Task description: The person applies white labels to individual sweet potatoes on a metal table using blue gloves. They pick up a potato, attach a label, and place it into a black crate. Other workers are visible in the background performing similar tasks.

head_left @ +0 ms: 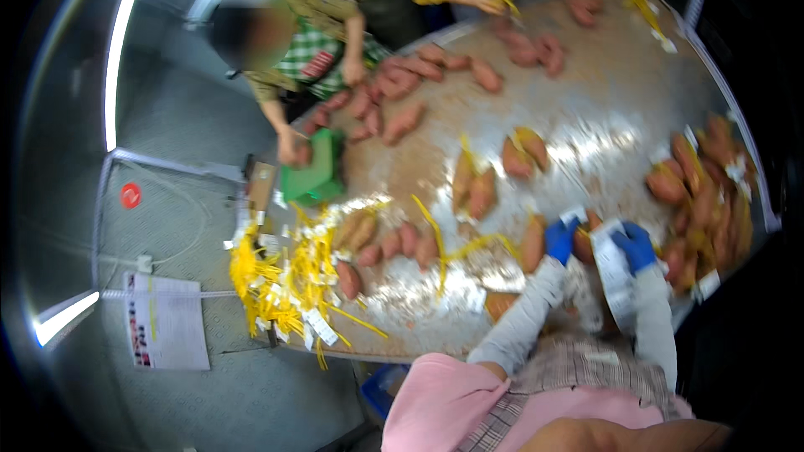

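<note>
Both my hands wear blue gloves over the near right part of the metal table point(402, 289). My right hand point(635, 247) is closed on a long strip of white labels point(615, 280) that hangs down toward me. My left hand point(559, 240) seems to pinch a small white label point(574, 214) at its fingertips, though motion blurs it. A sweet potato point(533, 244) lies just left of that hand. Another sweet potato point(594, 219) shows between my hands, partly hidden. Farther off sit two bundles of sweet potatoes with yellow ties, a right bundle point(521, 156) and a left bundle point(480, 192).
A large pile of sweet potatoes point(708, 201) with white tags fills the right edge. Yellow ties point(272, 276) with tags heap at the near left, by a green container point(311, 174). Across the table, one co-worker's hand point(289, 146) is near it; another person handles yellow ties.
</note>
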Demonstrator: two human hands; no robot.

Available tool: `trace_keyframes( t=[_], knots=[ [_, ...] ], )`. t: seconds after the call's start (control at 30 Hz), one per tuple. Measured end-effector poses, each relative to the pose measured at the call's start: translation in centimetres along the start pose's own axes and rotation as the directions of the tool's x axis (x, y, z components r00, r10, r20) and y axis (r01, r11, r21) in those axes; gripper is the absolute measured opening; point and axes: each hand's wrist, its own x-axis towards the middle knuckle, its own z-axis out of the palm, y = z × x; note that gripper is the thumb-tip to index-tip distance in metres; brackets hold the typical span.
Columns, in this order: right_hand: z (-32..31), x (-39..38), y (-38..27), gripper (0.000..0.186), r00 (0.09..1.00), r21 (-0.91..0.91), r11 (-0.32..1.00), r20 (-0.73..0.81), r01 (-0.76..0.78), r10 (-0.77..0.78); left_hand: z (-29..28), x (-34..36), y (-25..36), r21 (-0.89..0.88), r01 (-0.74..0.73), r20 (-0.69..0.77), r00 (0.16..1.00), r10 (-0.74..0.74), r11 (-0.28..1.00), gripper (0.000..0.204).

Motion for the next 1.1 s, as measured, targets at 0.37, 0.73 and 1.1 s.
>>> trace_keyframes(
  t=[0.37, 0.73, 1.1],
  knots=[
    [5.0, 2.9, 0.2, 0.033, 0.993, -0.017, 0.999, 0.111, -0.030, 0.031, -1.6, -1.8, 3.2, -0.627, 0.194, 0.053, 0.977, -0.208, 0.754, 0.027],
    [5.1, 5.1, 0.8, 0.034, 0.992, -0.315, 0.949, 0.107, -0.024, 0.060, -3.4, -2.8, 6.4, -0.621, 0.235, 0.261, 0.962, -0.085, 0.748, 0.049],
    [5.2, 6.4, 0.1, 0.040, 0.977, -0.472, 0.875, 0.110, -0.109, 0.181, -4.5, -2.6, 6.2, -0.633, 0.278, 0.378, 0.925, -0.025, 0.722, 0.063]
  ],
)
